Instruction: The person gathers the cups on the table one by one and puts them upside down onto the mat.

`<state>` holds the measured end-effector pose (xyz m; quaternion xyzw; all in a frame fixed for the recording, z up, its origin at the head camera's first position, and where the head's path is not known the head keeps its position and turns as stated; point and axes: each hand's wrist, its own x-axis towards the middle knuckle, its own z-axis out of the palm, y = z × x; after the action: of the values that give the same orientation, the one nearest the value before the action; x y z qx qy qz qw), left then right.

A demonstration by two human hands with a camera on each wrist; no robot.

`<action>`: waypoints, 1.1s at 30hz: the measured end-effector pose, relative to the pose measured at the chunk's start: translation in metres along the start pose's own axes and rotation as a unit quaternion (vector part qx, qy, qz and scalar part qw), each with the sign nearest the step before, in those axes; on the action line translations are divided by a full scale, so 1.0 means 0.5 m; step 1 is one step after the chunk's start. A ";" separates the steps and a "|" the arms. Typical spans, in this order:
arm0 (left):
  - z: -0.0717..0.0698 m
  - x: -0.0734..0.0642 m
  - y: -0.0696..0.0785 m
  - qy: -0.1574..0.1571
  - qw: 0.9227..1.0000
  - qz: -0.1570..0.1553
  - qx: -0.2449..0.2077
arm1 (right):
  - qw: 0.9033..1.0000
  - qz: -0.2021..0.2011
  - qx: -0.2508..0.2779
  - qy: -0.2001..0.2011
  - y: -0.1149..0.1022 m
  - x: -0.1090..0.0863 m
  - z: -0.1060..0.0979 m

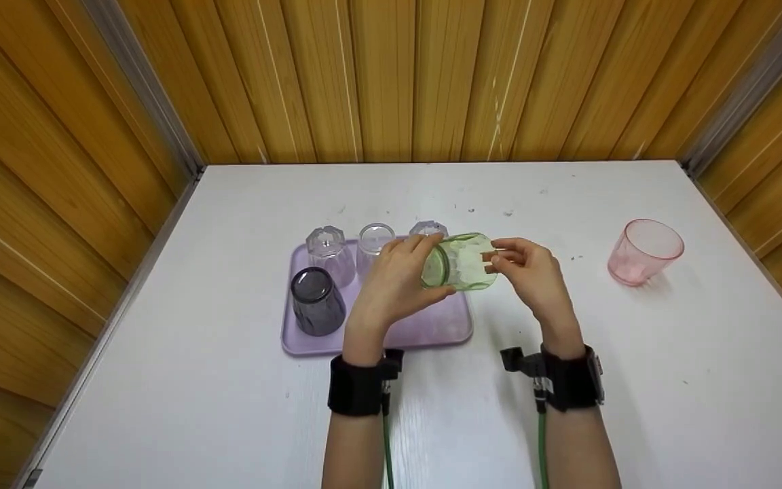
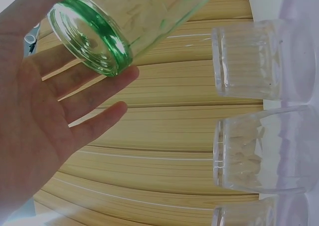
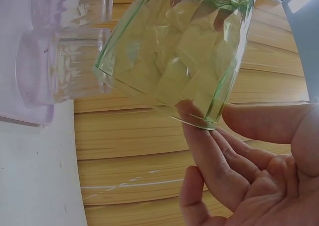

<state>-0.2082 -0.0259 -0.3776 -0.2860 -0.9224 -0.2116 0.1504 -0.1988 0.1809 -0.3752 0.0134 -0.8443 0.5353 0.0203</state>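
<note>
A green see-through drinking glass [image 1: 467, 261] lies tipped on its side in the air, between both hands, over the right part of a purple tray [image 1: 432, 331]. My left hand [image 1: 394, 282] holds it round the base end, fingers behind and thumb in front. At the mouth, the right hand [image 1: 533, 275] pinches the rim; in the right wrist view its thumb is outside the wall and the index fingertip [image 3: 188, 109] shows through the glass. The green base ring [image 2: 102, 34] shows beside the left fingers in the left wrist view.
On the tray, a dark grey glass [image 1: 318, 305] stands upside down at front left. Three clear glasses stand behind it: one at left [image 1: 330, 257], one in the middle [image 1: 375, 243], one at right [image 1: 428, 228]. A pink glass [image 1: 642, 255] stands upright on the white table [image 1: 703, 367] at right.
</note>
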 end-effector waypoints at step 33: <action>-0.001 -0.001 0.001 0.036 0.998 0.028 -0.032 | 0.999 0.011 -0.040 -0.029 0.008 0.007 0.005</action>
<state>-0.2076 -0.0261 -0.3773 -0.3088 -0.9008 -0.2464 0.1800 -0.2025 0.1802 -0.3796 0.0186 -0.8656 0.5004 -0.0101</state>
